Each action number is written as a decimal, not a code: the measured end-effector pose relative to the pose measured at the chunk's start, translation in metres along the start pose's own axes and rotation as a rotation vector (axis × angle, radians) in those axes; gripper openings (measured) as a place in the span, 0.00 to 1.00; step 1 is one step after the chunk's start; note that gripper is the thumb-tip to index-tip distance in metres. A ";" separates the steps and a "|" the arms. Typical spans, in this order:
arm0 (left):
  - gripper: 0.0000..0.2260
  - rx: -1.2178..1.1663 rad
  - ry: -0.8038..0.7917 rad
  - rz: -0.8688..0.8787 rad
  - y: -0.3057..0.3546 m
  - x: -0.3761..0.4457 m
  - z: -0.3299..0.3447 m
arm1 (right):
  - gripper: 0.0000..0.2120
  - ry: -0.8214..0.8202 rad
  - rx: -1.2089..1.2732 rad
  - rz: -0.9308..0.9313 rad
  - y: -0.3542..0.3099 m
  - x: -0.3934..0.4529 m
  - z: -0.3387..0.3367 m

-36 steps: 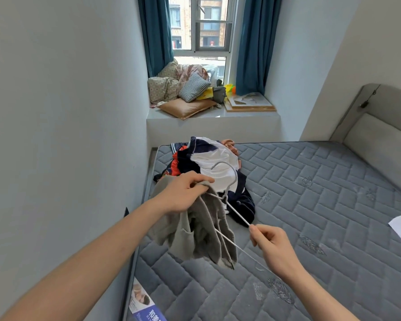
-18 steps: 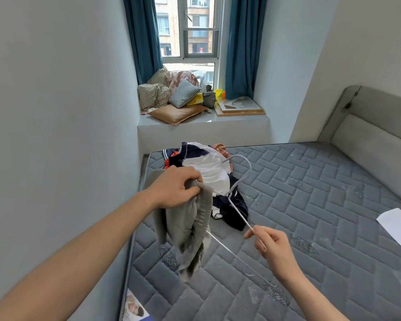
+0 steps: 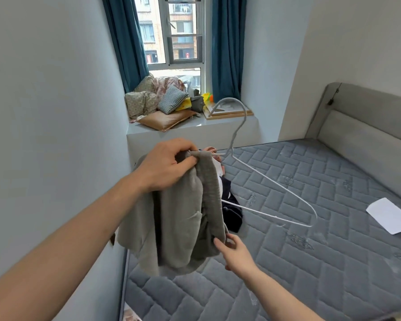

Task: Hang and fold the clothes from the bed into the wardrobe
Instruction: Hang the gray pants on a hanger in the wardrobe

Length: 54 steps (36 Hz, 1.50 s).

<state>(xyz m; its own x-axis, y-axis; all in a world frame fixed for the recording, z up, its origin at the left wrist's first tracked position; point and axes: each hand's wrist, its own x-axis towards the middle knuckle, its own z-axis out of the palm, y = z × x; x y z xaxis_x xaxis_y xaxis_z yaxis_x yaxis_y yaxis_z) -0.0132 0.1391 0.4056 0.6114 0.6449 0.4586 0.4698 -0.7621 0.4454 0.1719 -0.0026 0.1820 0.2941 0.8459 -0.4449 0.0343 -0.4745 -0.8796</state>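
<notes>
My left hand (image 3: 169,165) grips the bunched top edge of a grey garment (image 3: 178,223), which hangs down in folds over the left side of the bed. A white wire hanger (image 3: 273,184) sticks out to the right from that same grip, its hook pointing up toward the window; its left end is hidden behind the cloth. Lower down, my right hand (image 3: 234,251) pinches the garment's bottom edge. The clothes pile (image 3: 232,209) on the grey quilted mattress (image 3: 322,251) is mostly hidden; only dark and white bits show.
A pale wall runs close along the left. Beyond the bed, the window ledge (image 3: 218,128) holds cushions and a flat board. A white sheet of paper (image 3: 391,215) lies on the mattress at right, and the padded headboard (image 3: 368,126) rises at far right.
My right hand let go of the hanger and dropped to the garment's bottom edge. My left hand lifted the garment and hanger, and the hook swung upward.
</notes>
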 end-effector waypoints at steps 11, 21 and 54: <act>0.05 -0.095 0.041 -0.016 0.008 -0.007 -0.023 | 0.17 -0.033 0.166 0.115 -0.024 0.015 -0.008; 0.06 0.048 0.025 -0.032 -0.015 -0.012 -0.042 | 0.15 0.154 -0.206 -0.119 -0.004 0.015 -0.054; 0.05 -0.173 0.046 -0.081 -0.009 -0.008 -0.046 | 0.06 0.116 0.166 0.105 -0.021 0.042 -0.033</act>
<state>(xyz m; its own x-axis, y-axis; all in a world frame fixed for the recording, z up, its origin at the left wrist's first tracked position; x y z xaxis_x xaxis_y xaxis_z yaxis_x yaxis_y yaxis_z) -0.0520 0.1436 0.4332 0.5444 0.7089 0.4484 0.3974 -0.6887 0.6064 0.2153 0.0351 0.1877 0.3961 0.7556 -0.5217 -0.1570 -0.5041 -0.8493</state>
